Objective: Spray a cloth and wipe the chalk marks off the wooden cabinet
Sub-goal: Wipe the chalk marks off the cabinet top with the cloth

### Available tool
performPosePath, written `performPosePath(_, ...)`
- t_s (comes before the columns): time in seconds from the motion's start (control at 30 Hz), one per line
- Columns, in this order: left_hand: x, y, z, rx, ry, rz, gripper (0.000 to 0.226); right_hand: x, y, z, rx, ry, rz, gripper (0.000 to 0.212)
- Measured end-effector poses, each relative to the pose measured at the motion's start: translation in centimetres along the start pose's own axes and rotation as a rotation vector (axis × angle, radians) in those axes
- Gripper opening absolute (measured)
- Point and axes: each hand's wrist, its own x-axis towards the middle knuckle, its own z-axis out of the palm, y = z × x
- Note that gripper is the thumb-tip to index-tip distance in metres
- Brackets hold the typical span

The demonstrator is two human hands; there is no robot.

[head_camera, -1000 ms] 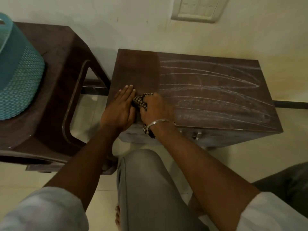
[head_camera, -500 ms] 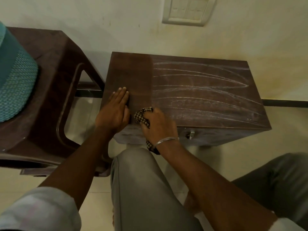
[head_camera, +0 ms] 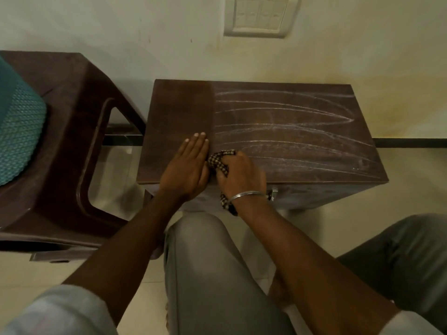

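A small dark wooden cabinet [head_camera: 302, 110] stands against the wall. Its left strip is clean and dark; long curved white chalk marks [head_camera: 285, 126] cover the rest of the top. My right hand [head_camera: 238, 176] is shut on a bunched black-and-white checked cloth [head_camera: 220, 159], pressing it on the top near the front edge, at the boundary of the clean strip. One end of the cloth hangs below my wrist. My left hand [head_camera: 188, 165] lies flat, palm down, on the clean strip, touching the cloth. No spray bottle is in view.
A dark brown plastic stool [head_camera: 79, 146] stands left of the cabinet with a teal woven basket [head_camera: 19, 131] on it. A switch plate [head_camera: 260, 16] is on the wall above. My knees in grey trousers [head_camera: 217, 274] are just in front of the cabinet.
My right hand slid the cloth back toward the front edge, then forward a little again. My left hand stayed flat on the clean strip. The camera tilted slightly.
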Motion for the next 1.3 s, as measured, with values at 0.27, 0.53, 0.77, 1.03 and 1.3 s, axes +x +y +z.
performPosePath(0.27,0.2,-0.3,0.1,0.017,0.027,-0.021,0.065,-0.5,2.5,-1.9,-0.067,-0.081,-0.056,0.028)
performPosePath(0.53,0.5,-0.3,0.0,0.049,0.012,-0.106,0.072,-0.7,1.0,-0.6,0.005,-0.029,-0.091,0.025)
performPosePath(0.77,0.9,-1.1,-0.4,0.093,0.009,-0.104,0.070,3.0,1.9,-0.6,-0.033,-0.029,0.019,0.029)
performPosePath(1.03,0.9,-1.1,-0.2,0.114,0.011,-0.093,0.072,0.8,0.4,0.4,0.002,-0.012,-0.074,0.025)
performPosePath(1.3,1.0,-1.0,-0.3,0.101,0.019,-0.095,0.073,6.0,-1.5,0.7,-0.035,-0.026,0.004,0.026)
